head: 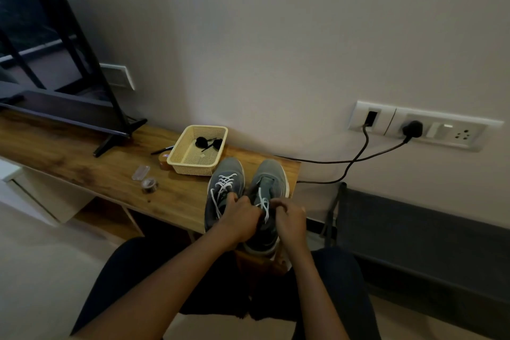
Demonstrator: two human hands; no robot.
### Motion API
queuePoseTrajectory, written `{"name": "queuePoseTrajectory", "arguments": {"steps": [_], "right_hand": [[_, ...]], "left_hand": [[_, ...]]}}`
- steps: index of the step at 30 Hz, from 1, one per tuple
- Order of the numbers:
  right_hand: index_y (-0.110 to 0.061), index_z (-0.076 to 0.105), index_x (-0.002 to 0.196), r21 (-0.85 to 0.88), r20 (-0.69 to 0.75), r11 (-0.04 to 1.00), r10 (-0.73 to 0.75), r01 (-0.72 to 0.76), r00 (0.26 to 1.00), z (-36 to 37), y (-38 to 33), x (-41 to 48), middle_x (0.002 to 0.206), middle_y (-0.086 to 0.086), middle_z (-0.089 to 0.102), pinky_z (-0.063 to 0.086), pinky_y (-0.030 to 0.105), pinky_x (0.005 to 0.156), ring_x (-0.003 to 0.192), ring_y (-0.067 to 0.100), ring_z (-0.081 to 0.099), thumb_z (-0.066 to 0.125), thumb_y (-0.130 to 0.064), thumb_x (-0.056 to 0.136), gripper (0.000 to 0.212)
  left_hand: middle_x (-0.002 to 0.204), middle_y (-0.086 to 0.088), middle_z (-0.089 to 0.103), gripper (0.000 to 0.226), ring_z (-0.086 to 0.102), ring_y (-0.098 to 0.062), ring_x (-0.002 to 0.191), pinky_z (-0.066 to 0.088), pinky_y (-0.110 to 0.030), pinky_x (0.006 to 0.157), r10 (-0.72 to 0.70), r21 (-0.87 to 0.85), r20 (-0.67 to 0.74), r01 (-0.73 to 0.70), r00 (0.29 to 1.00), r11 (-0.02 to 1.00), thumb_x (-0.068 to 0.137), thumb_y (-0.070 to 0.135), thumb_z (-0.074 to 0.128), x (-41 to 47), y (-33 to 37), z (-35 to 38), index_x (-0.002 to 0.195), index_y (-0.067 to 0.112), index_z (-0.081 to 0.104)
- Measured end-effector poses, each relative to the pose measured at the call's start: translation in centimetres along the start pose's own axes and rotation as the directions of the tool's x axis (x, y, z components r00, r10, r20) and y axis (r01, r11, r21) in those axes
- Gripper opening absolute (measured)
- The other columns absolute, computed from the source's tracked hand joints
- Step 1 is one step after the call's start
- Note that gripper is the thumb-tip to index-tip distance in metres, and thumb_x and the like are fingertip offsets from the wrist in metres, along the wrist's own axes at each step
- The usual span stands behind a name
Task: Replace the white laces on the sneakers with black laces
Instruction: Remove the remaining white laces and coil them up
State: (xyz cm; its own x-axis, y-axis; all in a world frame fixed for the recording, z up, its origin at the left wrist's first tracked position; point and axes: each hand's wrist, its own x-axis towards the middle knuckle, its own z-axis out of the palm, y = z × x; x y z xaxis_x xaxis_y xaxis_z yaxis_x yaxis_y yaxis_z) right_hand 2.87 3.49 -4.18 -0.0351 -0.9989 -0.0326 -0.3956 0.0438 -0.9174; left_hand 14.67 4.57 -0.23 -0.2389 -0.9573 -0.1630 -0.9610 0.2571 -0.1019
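Nearest to us, both our hands are at the heel end of the right-hand sneaker (269,182), which stands toe-away on the near corner of the wooden table (82,157). Our left hand (239,215) is curled over the collar on its inner side, gripping the shoe to steady it. Our right hand (290,219) has its fingers bent in at the top eyelets and, as far as we can make out, pinches the white lace (263,205). Only a short tangle of that lace shows on this shoe, near the tongue's upper end; the eyelets toward the toe look bare, so we judge this shoe nearly unlaced. To finish well, we should keep the left hand's hold firm, draw the lace out one crossing at a time, and pull along the line of each eyelet so the tip does not catch. Touching it on the left, the left-hand sneaker (225,174) has its white lacing fully in place. Farther out on the table lie a roll of tape (149,185) and a cream basket (176,159) just beyond the toes, with the black laces (201,142) bundled inside, within reach. Behind stands a television (55,63) against the wall.
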Motion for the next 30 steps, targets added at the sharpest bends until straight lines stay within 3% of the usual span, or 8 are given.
{"name": "queuePoseTrajectory", "arguments": {"steps": [4, 6, 8, 11, 14, 17, 22, 30], "right_hand": [[-0.022, 0.061, 0.12, -0.324, 0.204, 0.933, -0.093, 0.157, 0.975, 0.0, 0.2, -0.8, 0.119, 0.011, 0.048, 0.037, 0.03, 0.086, 0.103, 0.024, 0.041, 0.039, -0.005, 0.09, 0.041], [-0.021, 0.062, 0.113, -0.478, 0.294, 0.856, -0.054, 0.196, 0.954, 0.0, -0.1, -1.3, 0.121, 0.014, 0.048, 0.034, 0.035, 0.092, 0.117, 0.034, 0.035, 0.043, -0.007, 0.085, 0.037], [-0.018, 0.061, 0.103, -0.581, 0.348, 0.787, 0.009, 0.209, 0.937, 0.1, -0.5, -1.6, 0.122, 0.013, 0.051, 0.029, 0.038, 0.094, 0.124, 0.035, 0.028, 0.046, -0.009, 0.08, 0.029], [-0.018, 0.052, 0.092, -0.665, 0.365, 0.708, 0.029, 0.239, 0.931, 0.4, -1.1, -1.7, 0.12, 0.008, 0.054, 0.026, 0.043, 0.096, 0.125, 0.034, 0.028, 0.048, -0.012, 0.081, 0.013], [-0.016, 0.056, 0.104, -0.697, 0.378, 0.666, 0.028, 0.265, 0.926, 0.6, -1.1, -1.4, 0.124, 0.005, 0.052, 0.023, 0.044, 0.098, 0.125, 0.033, 0.027, 0.047, -0.014, 0.082, 0.023], [-0.021, 0.056, 0.106, -0.585, 0.343, 0.78, -0.007, 0.22, 0.939, 0.5, -1.1, -1.3, 0.124, 0.002, 0.051, 0.022, 0.041, 0.096, 0.123, 0.029, 0.03, 0.047, -0.012, 0.083, 0.026], [-0.019, 0.053, 0.116, -0.261, 0.046, 0.959, -0.105, 0.114, 0.993, -0.3, -1.0, 0.3, 0.129, 0.005, 0.045, 0.032, 0.033, 0.092, 0.114, 0.021, 0.032, 0.053, -0.007, 0.084, 0.035], [-0.027, 0.052, 0.132, -0.684, 0.242, 0.699, -0.054, 0.209, 0.969, 2.4, -0.2, 2.3, 0.159, 0.003, 0.004, 0.007, 0.053, 0.113, 0.143, 0.036, -0.007, 0.027, -0.049, 0.099, 0.048]], "left_hand": [[0.099, 0.002, 0.068, 0.022, 0.06, -0.016, 0.098, 0.027, -0.036, 0.103, -0.117, -0.191, -0.24, 0.071, 0.964, 0.979, 0.096, 0.026, 0.044, -0.7, -0.4, -0.1, 0.114, 0.022, 0.056], [0.098, 0.002, 0.069, 0.019, 0.063, -0.015, 0.09, 0.042, -0.031, 0.086, -0.316, -0.393, -0.353, 0.167, 0.88, 0.904, 0.095, 0.022, 0.046, -1.6, -1.2, 0.3, 0.107, 0.023, 0.061], [0.104, 0.003, 0.069, 0.021, 0.063, -0.017, 0.096, 0.045, -0.031, 0.079, -0.42, -0.509, -0.263, 0.245, 0.868, 0.825, 0.094, 0.019, 0.048, -2.4, -1.9, 0.9, 0.103, 0.024, 0.066], [0.118, 0.007, 0.063, 0.028, 0.051, -0.019, 0.115, 0.032, -0.035, 0.094, -0.317, -0.384, -0.104, 0.256, 0.943, 0.887, 0.094, 0.023, 0.046, -3.2, -1.7, 1.9, 0.114, 0.031, 0.065], [0.129, 0.009, 0.052, 0.037, 0.037, -0.015, 0.124, 0.018, -0.038, 0.101, -0.255, -0.317, -0.093, 0.214, 0.963, 0.924, 0.094, 0.03, 0.043, -3.6, -0.8, 2.5, 0.13, 0.034, 0.052], [0.138, 0.007, 0.038, 0.047, 0.029, -0.017, 0.129, 0.015, -0.038, 0.106, -0.221, -0.258, -0.104, 0.188, 0.97, 0.948, 0.093, 0.031, 0.045, -3.8, -0.2, 2.9, 0.139, 0.033, 0.041], [0.152, -0.003, 0.017, 0.056, 0.01, -0.028, 0.141, 0.01, -0.048, 0.113, -0.191, -0.106, -0.06, 0.184, 0.98, 0.977, 0.09, 0.034, 0.054, -3.7, 0.7, 3.0, 0.142, 0.031, 0.035], [0.154, -0.004, 0.014, 0.059, 0.004, -0.03, 0.143, 0.001, -0.052, 0.113, -0.22, -0.099, -0.01, 0.218, 0.975, 0.971, 0.091, 0.058, 0.044, -3.2, 0.7, 2.5, 0.144, 0.035, 0.032]]}}
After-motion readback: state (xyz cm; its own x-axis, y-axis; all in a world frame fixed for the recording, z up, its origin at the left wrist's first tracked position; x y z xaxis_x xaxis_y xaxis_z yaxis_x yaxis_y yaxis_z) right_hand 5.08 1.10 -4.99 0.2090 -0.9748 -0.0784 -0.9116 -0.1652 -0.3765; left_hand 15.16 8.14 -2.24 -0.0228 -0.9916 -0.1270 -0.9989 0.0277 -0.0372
